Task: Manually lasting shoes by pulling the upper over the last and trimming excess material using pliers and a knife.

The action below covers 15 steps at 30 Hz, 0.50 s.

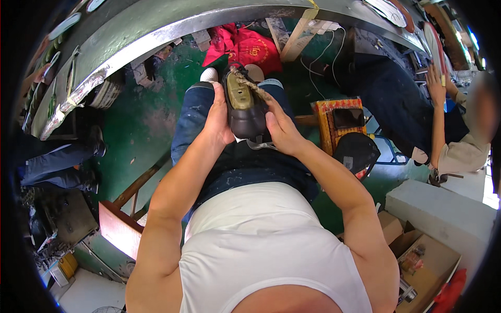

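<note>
Above my lap I hold a black shoe (247, 123) with an olive-gold shoe last (240, 95) set inside it. Its rounded black end points toward me. A frayed tan rope (257, 91) runs from the far part of the last to the right, over toward my thumb. My left hand (219, 119) is wrapped round the shoe's left side, its thumb along the upper. On the other side, my right hand (283, 130) grips the right edge; its fingers are partly hidden beneath. A shiny metal piece (259, 145) shows under the near end; its kind is unclear.
A long metal-edged bench (172, 26) curves across the front. A red bag (242, 49) lies beneath it. At my right are a stool (324, 122) with a phone (348, 118) and a black cap (357, 152). Co-workers sit left and right. An open cardboard box (433, 261) stands behind right.
</note>
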Each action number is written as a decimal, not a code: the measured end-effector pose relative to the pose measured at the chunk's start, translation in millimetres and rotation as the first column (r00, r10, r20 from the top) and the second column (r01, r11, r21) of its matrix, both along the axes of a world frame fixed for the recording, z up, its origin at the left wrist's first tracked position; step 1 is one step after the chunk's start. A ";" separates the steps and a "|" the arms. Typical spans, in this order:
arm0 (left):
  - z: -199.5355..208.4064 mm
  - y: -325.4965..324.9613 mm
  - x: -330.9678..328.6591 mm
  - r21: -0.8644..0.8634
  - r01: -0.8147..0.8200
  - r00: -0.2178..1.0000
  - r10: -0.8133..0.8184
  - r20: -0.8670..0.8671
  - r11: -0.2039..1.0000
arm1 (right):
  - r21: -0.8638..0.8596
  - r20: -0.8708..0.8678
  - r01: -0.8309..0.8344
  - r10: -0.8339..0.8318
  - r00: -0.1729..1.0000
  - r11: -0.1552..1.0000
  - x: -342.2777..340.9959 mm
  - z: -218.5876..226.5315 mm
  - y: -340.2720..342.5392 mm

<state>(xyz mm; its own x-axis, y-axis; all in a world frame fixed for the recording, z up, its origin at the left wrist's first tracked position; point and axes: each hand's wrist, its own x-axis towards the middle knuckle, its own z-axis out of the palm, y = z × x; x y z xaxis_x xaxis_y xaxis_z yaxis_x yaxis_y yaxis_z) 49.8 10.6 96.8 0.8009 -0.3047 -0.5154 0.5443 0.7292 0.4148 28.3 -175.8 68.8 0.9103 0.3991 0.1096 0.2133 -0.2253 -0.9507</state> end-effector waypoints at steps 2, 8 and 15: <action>0.4 -1.6 0.1 -0.006 0.011 0.996 -0.011 -0.090 1.000 | 0.003 -0.008 0.010 -0.010 1.000 1.000 0.5 0.3 2.0; -7.1 -9.7 -7.6 -0.074 -0.024 0.982 0.009 -0.190 0.997 | 0.013 0.044 -0.028 0.027 0.999 1.000 -2.4 3.9 1.7; -36.0 -9.6 -18.1 0.582 -0.127 0.991 0.082 0.102 0.803 | -0.231 0.000 -0.053 0.054 0.999 0.972 16.2 47.1 1.9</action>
<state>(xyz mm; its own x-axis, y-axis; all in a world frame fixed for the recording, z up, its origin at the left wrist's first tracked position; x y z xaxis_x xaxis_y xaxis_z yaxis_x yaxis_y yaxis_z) 31.7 1.0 60.8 0.8502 0.1255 -0.5112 0.4330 0.3854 0.8148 44.5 -173.9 115.8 0.8866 0.4623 0.0143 0.2365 -0.4266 -0.8730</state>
